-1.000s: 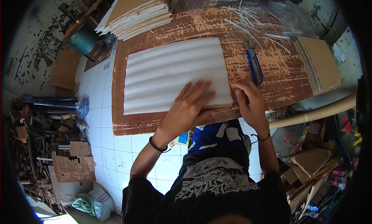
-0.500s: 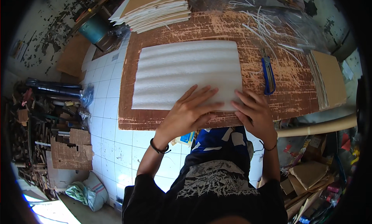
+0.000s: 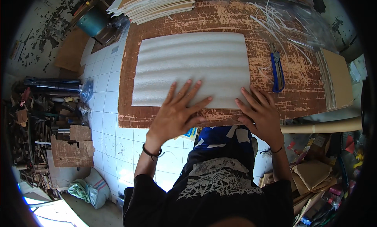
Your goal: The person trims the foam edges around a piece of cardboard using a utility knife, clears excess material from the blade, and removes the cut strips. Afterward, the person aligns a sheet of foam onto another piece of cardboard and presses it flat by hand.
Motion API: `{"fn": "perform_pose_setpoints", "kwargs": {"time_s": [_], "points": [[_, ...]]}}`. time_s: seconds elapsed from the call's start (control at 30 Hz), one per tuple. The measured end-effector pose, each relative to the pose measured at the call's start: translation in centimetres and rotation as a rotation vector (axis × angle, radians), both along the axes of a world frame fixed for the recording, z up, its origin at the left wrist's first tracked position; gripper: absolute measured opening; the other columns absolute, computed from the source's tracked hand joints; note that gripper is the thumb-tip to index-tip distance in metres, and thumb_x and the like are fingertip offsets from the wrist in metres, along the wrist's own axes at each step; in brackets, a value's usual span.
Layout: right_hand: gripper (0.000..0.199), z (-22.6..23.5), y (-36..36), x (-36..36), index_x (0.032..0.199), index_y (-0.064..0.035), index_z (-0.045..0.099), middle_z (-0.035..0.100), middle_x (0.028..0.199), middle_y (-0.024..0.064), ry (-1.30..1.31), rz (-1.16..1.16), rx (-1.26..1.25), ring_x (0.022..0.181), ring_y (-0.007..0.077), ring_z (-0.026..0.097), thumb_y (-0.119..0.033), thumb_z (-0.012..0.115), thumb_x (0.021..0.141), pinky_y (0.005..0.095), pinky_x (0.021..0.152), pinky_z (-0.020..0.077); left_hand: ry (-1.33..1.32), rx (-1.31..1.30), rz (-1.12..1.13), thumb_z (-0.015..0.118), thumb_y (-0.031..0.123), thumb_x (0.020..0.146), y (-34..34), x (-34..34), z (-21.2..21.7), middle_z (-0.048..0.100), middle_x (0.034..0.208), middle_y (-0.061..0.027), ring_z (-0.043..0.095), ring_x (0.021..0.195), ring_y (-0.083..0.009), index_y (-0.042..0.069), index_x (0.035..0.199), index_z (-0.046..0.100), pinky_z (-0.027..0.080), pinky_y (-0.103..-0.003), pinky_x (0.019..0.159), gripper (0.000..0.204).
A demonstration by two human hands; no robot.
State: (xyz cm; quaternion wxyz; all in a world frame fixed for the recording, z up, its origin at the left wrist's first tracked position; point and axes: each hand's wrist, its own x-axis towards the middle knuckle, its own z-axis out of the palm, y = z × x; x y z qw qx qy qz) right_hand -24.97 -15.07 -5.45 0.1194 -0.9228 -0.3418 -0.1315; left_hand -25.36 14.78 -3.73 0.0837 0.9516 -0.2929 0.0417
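A white foam sheet (image 3: 192, 58) with soft ripples lies flat on the scratched brown work board (image 3: 227, 21). My left hand (image 3: 176, 111) rests on its near edge, fingers spread, toward the left of the middle. At the sheet's near right corner is my right hand (image 3: 261, 113), its fingers apart and the tips touching the foam edge. Neither hand grips anything. A blue utility knife (image 3: 277, 74) lies on the board just right of the sheet, beyond my right hand.
Stacked cardboard and white sheets (image 3: 157, 7) stand at the far left of the board. White foam strips (image 3: 271, 25) and clear plastic lie at the far right. More cardboard pieces (image 3: 337, 78) sit at the right edge, above a long cardboard tube (image 3: 326, 127).
My left hand has slid left along the sheet's near edge, and its fingers have spread. The right hand stays at the near right corner. The whole view has shifted slightly.
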Motion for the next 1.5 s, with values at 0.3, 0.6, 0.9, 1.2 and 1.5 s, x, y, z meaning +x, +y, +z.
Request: {"fn": "perform_pose_setpoints", "kwargs": {"time_s": [0.3,0.6,0.9,1.2,1.5], "points": [[0.049,0.6,0.9,-0.1,0.132,-0.0198,0.061,0.050,0.147,0.0059,-0.001,-0.008,-0.013,0.139,0.0300,0.041,-0.046,0.061,0.091,0.0518,0.112,0.0310,0.012,-0.087,-0.065,0.059,0.055,0.088,-2.7,-0.9,-0.9,0.036,0.157,-0.0016,0.024,0.149,-0.0277,0.035,0.138,0.056,0.011,-0.056,0.123,0.054],[0.050,-0.2,0.1,-0.3,0.134,-0.0184,0.060,0.048,0.149,0.0052,0.069,0.030,-0.004,0.140,0.0313,0.039,-0.046,0.060,0.091,0.0540,0.116,0.0289,-0.017,-0.103,-0.070,0.061,0.056,0.086,-2.8,-0.5,-1.2,0.039,0.156,-0.0014,0.027,0.148,-0.0276,0.038,0.131,0.062,0.014,-0.058,0.122,0.049],[0.053,-0.4,0.4,-2.0,0.136,-0.0196,0.059,0.044,0.152,0.0080,0.055,-0.026,-0.014,0.141,0.0345,0.039,-0.044,0.063,0.089,0.0559,0.117,0.0262,0.072,-0.142,-0.123,0.057,0.057,0.087,-1.1,-0.3,-0.1,0.033,0.159,-0.0034,0.025,0.148,-0.0296,0.035,0.136,0.058,0.013,-0.056,0.122,0.054],[0.053,-1.6,-1.2,-2.4,0.138,-0.0051,0.053,0.043,0.151,0.0180,0.099,-0.066,0.277,0.139,0.0375,0.040,-0.036,0.061,0.095,0.0532,0.116,0.0280,-0.065,0.036,0.445,0.063,0.064,0.079,8.3,-1.1,0.4,0.024,0.162,-0.0109,0.020,0.150,-0.0321,0.025,0.153,0.034,0.013,-0.052,0.123,0.089],[0.050,-1.2,-1.5,-1.5,0.141,0.0041,0.044,0.052,0.140,0.0239,0.250,-0.241,0.784,0.127,0.0348,0.055,-0.013,0.058,0.096,0.0431,0.105,0.0424,-0.071,-0.328,0.169,0.083,0.027,0.072,4.0,-1.7,0.0,0.055,0.142,-0.0076,0.044,0.139,-0.0302,0.013,0.131,0.062,0.027,-0.054,0.119,0.064]]}}
